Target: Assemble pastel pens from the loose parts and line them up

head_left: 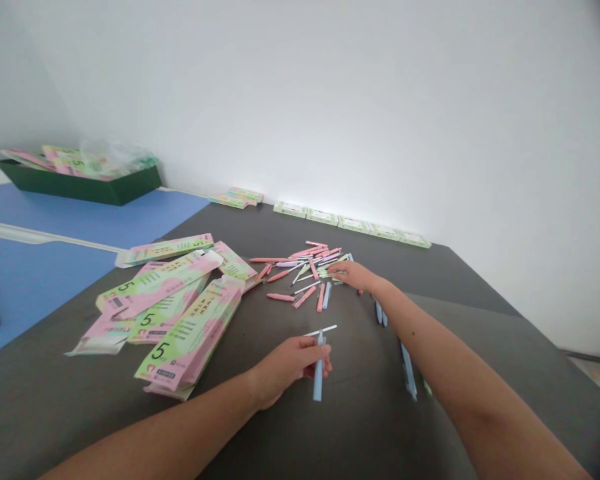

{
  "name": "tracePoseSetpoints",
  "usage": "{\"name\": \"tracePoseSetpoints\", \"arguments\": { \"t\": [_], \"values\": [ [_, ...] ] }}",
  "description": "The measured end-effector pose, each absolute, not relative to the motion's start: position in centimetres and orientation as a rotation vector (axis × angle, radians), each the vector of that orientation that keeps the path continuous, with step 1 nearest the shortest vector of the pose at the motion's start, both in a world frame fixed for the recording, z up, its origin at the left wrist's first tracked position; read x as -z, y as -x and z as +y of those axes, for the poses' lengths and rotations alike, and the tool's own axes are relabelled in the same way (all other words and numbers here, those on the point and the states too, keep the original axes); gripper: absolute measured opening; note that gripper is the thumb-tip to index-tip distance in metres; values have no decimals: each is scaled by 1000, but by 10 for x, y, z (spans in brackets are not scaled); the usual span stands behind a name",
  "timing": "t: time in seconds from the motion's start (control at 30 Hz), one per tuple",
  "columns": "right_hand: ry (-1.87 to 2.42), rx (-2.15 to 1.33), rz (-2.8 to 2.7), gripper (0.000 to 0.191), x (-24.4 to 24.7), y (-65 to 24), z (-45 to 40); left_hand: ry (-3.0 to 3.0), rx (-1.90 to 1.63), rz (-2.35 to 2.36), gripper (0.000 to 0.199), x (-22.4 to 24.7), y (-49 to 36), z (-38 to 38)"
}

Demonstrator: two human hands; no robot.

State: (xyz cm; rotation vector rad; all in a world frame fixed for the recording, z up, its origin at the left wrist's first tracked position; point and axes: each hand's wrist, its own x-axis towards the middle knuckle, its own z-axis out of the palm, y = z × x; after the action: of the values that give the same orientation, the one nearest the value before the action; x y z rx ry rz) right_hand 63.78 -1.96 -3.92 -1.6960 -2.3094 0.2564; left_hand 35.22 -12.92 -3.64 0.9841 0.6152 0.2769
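My left hand (300, 363) is closed around a light blue pen part (319, 380), which points toward me, low over the table's near middle. A thin white stick (330, 329) shows just behind it; I cannot tell whether it lies on the table or is in the fingers. My right hand (353, 275) reaches to the right side of a loose pile of pen parts (314, 269), fingers stretched over some green pieces, with nothing visible in them. The pile mixes pink, lilac, green and white pieces. A blue piece (327, 295) lies at its near edge.
Several pink-and-green cartons (190, 333) overlap on the left. Blue pens (408, 373) lie under and beside my right forearm. A row of pale green boxes (323, 217) lines the wall, with more cartons (236, 197) beside it. A dark green tray (80, 185) stands on a blue surface.
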Motion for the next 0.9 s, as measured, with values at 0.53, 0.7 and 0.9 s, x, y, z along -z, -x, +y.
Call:
{"name": "tracePoseSetpoints", "arguments": {
  "t": [0.53, 0.7, 0.9],
  "values": [
    [1414, -275, -2533, 33, 30, -608, -102, -1005, -278, 610, 25, 39, -353, -129],
    [1560, -201, -2422, 26, 28, -625, -113, -1006, -279, 611, 25, 39, -353, -129],
    [1827, -65, -2330, 22, 27, -633, -119, -1024, -276, 625, 24, 33, -352, -129]
  ]
}}
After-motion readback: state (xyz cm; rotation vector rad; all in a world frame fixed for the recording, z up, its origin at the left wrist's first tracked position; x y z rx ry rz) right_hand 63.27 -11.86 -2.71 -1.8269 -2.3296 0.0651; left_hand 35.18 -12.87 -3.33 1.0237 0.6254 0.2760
